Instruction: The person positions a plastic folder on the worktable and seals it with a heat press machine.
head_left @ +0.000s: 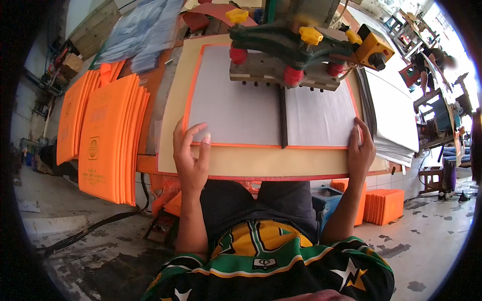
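Observation:
An open orange folder (314,147) with pale grey inner sheets and a dark centre strip lies on a cream board under a press head (286,67). My left hand (192,158) is at its lower left corner, with thumb and a finger over the sheet and another finger along the outer edge. On the opposite side, my right hand (360,150) holds the lower right edge, its thumb near the rim and its fingers along the outside. The folder's upper middle is hidden beneath the press.
Stacked orange folders (108,145) stand at the table's left edge. Behind them lie clear plastic sleeves (143,30). A pile of white sheets (389,110) is on the right, below a yellow control box (374,47). More orange folders (384,205) sit on the floor. Another person (432,62) works far right.

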The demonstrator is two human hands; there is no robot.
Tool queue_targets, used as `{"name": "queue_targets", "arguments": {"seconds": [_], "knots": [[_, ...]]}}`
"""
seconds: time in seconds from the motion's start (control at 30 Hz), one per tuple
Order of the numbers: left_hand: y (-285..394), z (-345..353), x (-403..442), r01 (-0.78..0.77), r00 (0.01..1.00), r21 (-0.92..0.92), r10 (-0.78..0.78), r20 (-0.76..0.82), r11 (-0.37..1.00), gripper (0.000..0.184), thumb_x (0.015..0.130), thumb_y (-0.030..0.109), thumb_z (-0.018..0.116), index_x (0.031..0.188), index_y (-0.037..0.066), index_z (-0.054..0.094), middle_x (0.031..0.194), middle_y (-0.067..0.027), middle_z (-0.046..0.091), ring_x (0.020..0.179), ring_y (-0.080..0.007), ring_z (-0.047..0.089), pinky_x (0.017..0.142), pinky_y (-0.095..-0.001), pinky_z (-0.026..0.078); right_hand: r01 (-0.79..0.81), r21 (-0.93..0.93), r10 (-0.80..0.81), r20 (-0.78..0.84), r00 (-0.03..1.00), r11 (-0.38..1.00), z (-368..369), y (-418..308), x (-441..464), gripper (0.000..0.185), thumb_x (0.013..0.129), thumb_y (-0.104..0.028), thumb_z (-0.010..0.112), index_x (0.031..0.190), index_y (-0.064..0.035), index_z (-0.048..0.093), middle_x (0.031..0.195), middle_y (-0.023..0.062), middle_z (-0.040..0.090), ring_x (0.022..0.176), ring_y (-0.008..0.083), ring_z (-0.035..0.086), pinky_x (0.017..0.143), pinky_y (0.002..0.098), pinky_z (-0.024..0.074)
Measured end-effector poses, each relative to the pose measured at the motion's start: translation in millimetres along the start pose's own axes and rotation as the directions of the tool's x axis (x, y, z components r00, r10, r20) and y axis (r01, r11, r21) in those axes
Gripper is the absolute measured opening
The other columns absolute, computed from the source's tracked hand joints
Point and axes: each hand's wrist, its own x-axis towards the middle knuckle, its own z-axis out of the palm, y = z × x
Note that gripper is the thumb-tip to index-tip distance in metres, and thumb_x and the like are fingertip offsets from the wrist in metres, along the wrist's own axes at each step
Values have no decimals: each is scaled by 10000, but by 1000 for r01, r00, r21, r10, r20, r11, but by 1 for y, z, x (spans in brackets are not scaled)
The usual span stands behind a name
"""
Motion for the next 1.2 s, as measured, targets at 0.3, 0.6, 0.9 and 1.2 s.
{"name": "queue_targets", "arguments": {"seconds": [0.3,0.6,0.9,1.2], "knots": [[-1,1,0,-3,1000,-69,3,2,998,292,1074,209,717,1293,18,748,1504,-199,592,1448,-373,558,1171,-477,465,54,9,-54,-21,998,999,1,1,1,396,1128,-317,591,1404,-77,745,1326,209,788,1230,394,757,1037,480,566],[-4,1,0,-61,998,34,61,4,998,282,1068,202,725,1291,31,753,1522,-190,584,1438,-350,569,1159,-455,475,22,13,-22,-21,1000,1000,1,2,1,375,1121,-309,604,1392,-99,757,1316,204,792,1227,392,758,1036,475,568],[-2,0,1,4,1000,-13,-4,2,1000,289,1067,207,721,1288,25,757,1504,-200,599,1420,-347,577,1099,-432,503,49,-5,-49,-39,998,999,3,1,1,368,1124,-302,610,1394,-103,760,1313,197,796,1226,385,762,1040,471,569],[-4,0,0,-16,1000,23,16,0,1000,290,1069,214,720,1285,24,761,1542,-211,585,1471,-362,546,1174,-463,453,33,8,-33,2,999,999,0,4,1,371,1138,-291,616,1434,-104,739,1371,175,784,1292,325,743,1081,432,552]]}}
